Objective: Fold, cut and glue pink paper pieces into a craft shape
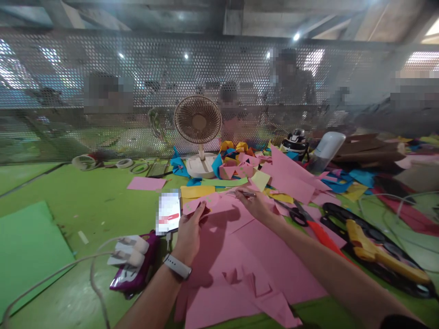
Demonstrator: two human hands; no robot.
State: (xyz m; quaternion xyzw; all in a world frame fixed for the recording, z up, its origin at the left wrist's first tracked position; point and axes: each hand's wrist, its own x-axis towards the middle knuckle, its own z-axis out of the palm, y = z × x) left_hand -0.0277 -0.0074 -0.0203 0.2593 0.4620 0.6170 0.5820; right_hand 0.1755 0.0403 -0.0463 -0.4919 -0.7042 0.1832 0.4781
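Note:
My left hand (190, 228), with a grey watch on the wrist, pinches a small pink paper piece (194, 205) with green marks between thumb and fingers. My right hand (254, 205) is closed around a slim, pen-like tool (245, 193) near the far edge of the pink sheets; its exact kind is too small to make out. Large pink paper sheets (212, 297) lie under both hands. A folded pink paper shape (255, 283) rests on them nearer to me. A lit phone (168, 212) lies just left of my left hand, with a cable plugged in.
A small fan (198, 119) stands behind coloured paper scraps (240, 167). On the right are scissors (298, 214) and a yellow glue gun (380, 256) on a black tray. A purple power strip (133, 274) with cables and a green sheet (30, 256) lie left. Perforated mesh (137, 64) rises behind.

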